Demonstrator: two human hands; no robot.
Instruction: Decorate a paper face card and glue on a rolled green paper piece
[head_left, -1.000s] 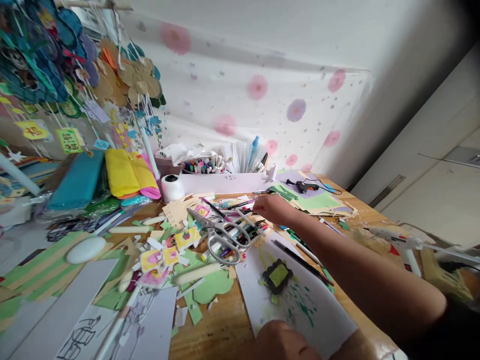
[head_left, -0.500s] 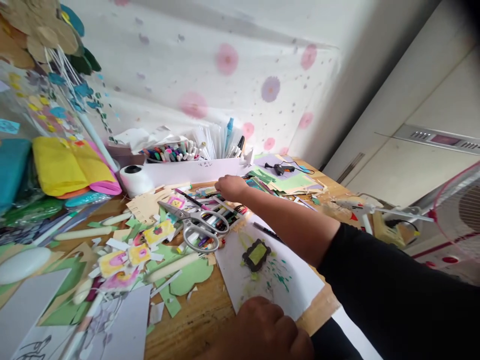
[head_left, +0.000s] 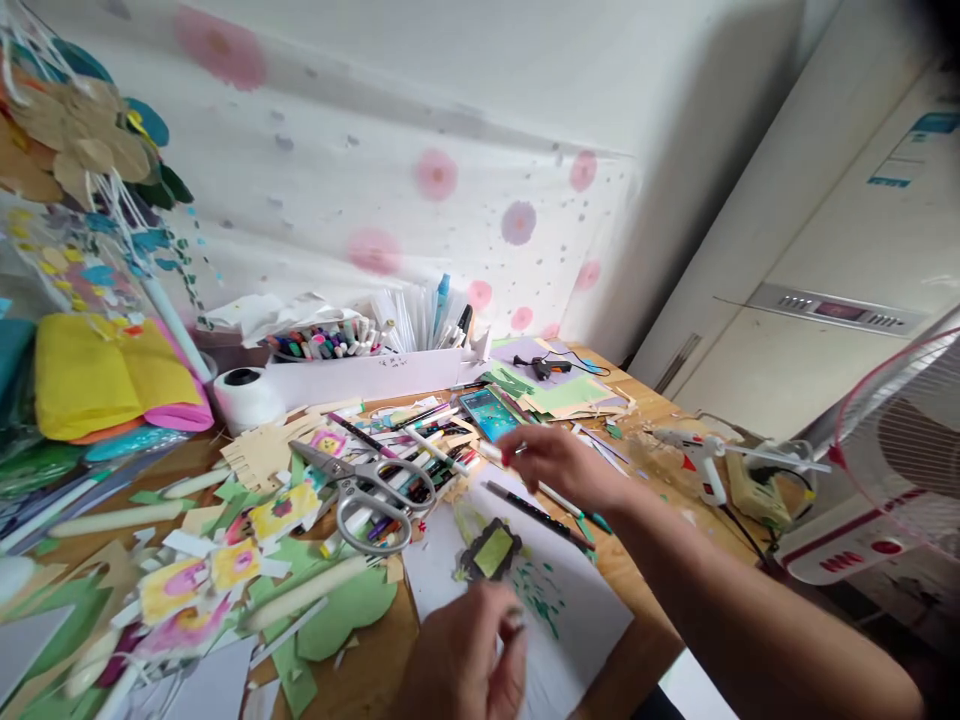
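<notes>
Resting on green-flecked white paper (head_left: 562, 622), a dark, scalloped, green-centred piece (head_left: 493, 552) is seen near the curled left hand (head_left: 466, 645) and bent-fingered right hand (head_left: 561, 466); what either grips cannot be told.

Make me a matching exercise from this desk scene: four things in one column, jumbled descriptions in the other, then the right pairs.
Things
1. Scissors
2. Phone
3. White sheet
4. Fan

Descriptions
A. Green-flecked, partly hidden by the left hand
B. At the picture's right edge, with pinkish-red trim
C. Grey looped handles
D. Blue-green screen, beyond the right hand

Pairs: 1-C, 2-D, 3-A, 4-B
</notes>
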